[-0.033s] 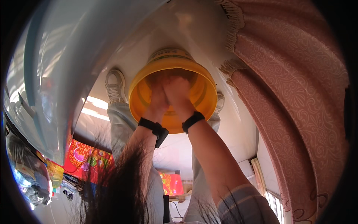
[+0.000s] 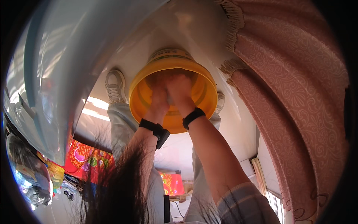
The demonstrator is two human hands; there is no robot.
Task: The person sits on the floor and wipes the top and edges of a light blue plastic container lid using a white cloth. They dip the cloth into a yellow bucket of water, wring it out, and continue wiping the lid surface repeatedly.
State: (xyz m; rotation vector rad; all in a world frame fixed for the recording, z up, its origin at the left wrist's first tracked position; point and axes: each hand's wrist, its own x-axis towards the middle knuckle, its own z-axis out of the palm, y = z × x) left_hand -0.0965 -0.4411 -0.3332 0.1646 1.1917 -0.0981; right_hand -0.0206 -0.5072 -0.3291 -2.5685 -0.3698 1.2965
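As left hand and right hand slant into the bucket, fingers' opening and hold are unclear.

Hands inside yellow bucket, pink patterned curtain

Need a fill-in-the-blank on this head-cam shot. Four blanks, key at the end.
1. The left hand and right hand are both inside a bucket whose colour is ____.
2. The wristbands on the two arms are both coloured ____.
3. The pink fringed cloth hangs on the ____ side of the picture.
4. The shoes in view number ____.

Missing words: yellow; black; right; two.
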